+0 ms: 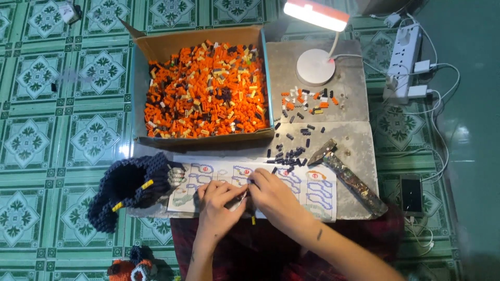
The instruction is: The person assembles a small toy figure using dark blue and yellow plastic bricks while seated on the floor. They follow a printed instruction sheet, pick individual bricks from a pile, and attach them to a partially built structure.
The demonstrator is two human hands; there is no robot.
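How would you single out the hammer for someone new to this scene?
Start at the grey slab right of the cardboard box of orange bricks. On its near right part lies the hammer, diagonal, head towards the dark bricks. It is the only long, worn tool there.

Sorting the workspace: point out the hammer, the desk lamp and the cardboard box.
hammer [348, 176], head view, on its handle.
desk lamp [315, 67], head view, on its round base.
cardboard box [203, 139], head view, on its front wall.
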